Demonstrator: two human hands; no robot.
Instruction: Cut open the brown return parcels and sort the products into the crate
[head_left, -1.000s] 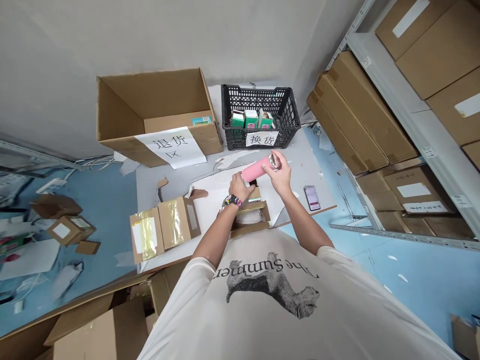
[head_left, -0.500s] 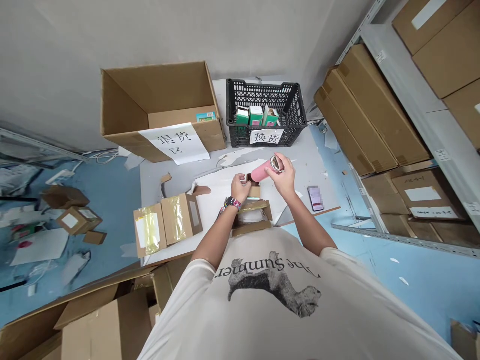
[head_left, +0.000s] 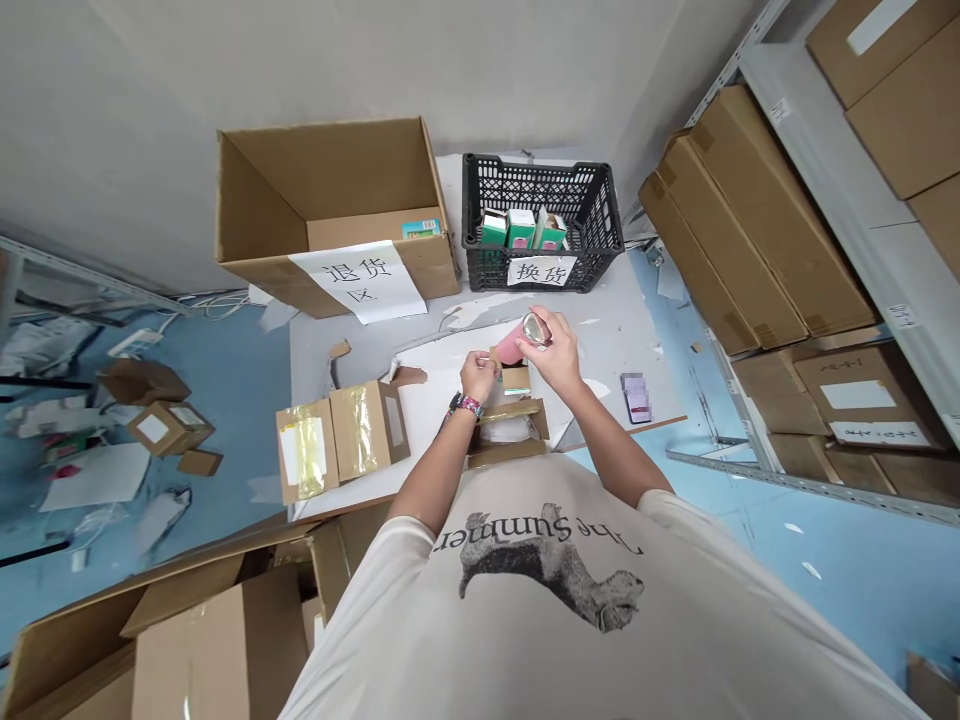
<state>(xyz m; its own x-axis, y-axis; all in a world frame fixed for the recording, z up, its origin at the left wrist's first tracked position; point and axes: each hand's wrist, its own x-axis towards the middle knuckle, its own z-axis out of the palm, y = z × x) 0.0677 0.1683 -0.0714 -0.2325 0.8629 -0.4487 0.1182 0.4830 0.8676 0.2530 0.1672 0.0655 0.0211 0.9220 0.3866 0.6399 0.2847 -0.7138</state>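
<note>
My right hand [head_left: 553,350] is wrapped round a pink bottle [head_left: 510,346] with a shiny silver cap. The bottle tilts, its lower end at the mouth of a small open box [head_left: 516,380] on the table. Fingers of my left hand [head_left: 478,375] are closed on the left edge of this small box. Between the box and my body stands an opened brown carton [head_left: 510,430] with pale wrapping inside.
Two taped cartons [head_left: 360,430] stand at the left. A large labelled carton [head_left: 337,200] and a black crate [head_left: 540,220] holding several green-white boxes line the back. A phone [head_left: 636,397] lies at the right; shelving [head_left: 847,230] with cartons rises beyond.
The bottle's lower end has moved down and left into the small box's opening, my right hand following it. My left hand stays by the box. The whole view has shifted slightly.
</note>
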